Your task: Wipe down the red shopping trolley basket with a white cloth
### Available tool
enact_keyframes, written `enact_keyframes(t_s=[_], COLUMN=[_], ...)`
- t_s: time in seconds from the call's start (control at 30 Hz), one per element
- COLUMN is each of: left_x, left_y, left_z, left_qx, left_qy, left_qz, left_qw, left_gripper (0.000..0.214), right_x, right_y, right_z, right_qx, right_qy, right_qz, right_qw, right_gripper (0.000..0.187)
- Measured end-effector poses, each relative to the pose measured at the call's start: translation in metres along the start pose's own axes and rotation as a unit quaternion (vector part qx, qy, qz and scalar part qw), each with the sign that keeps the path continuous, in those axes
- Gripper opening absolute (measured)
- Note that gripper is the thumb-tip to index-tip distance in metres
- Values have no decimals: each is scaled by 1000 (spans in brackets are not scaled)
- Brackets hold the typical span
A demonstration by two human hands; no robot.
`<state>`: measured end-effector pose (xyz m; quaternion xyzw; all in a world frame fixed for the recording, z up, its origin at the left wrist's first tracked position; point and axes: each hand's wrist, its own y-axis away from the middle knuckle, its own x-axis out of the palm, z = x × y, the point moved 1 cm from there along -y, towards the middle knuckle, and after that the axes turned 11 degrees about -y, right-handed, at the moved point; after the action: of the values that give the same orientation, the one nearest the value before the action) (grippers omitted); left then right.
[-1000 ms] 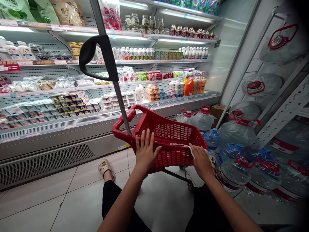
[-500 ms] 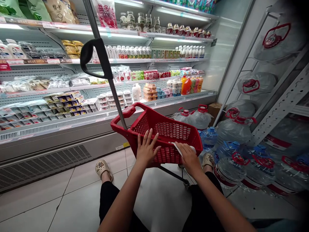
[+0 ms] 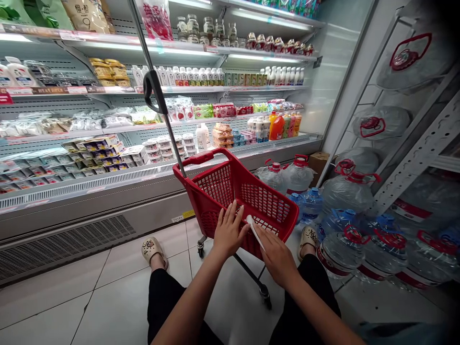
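A small red plastic shopping cart (image 3: pixel 204 203) stands on the floor between my feet, its slotted basket turned at an angle. From its handle end rises a grey metal pole (image 3: pixel 175 139) with a black hooked grip (image 3: pixel 158 91) partway up. My left hand (image 3: pixel 229 232) lies on the cart's near side, fingers spread. Beside it, my right hand (image 3: pixel 276 254) presses a white cloth or tissue (image 3: pixel 256 232) against the near rim, fingers together over it. Part of the cloth is hidden under those fingers.
A lit refrigerated shelf unit (image 3: pixel 143 206) of bottles and packaged goods runs along the left and front. Large water jugs (image 3: pixel 343 251) crowd the right, beside a white metal rack (image 3: pixel 406 172). My clog-covered feet (image 3: pixel 154 251) flank the cart on the tiled floor.
The cart has turned, showing more of its inside, and its pole has shifted right. My left hand has moved right and down; my right hand with the cloth has slid left and down.
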<state>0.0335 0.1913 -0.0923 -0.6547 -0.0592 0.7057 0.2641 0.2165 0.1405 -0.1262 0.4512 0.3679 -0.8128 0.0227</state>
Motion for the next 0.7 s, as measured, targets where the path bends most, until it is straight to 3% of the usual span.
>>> enact_keyframes(t_s=[0.13,0.27,0.37,0.53,0.6,0.7], left_x=[-6,-6,-4,-6,-7,-6], left_y=[-5,0,10,15,15,17], left_z=[23,26,33,55,51,24], left_qx=[-53,-110,-107,-105,-111,-87], left_qy=[7,4,1,-22,-42,-55], left_qz=[52,88,88,82,55,9], left_qw=[997,990,990,991,991,995], left_gripper=[75,92,94,77,77,77], right_x=[-9,-9,-13,-25,-21,-3], right_y=[24,37,35,26,25,25], right_z=[6,1,-28,-86,-84,-51], right_qx=[-27,-88,-96,-47,-39,-47], right_qy=[-12,-4,3,38,45,34], right_qz=[33,84,88,26,4,-2], right_qw=[999,993,991,998,998,998], right_gripper=[83,78,74,67,65,66])
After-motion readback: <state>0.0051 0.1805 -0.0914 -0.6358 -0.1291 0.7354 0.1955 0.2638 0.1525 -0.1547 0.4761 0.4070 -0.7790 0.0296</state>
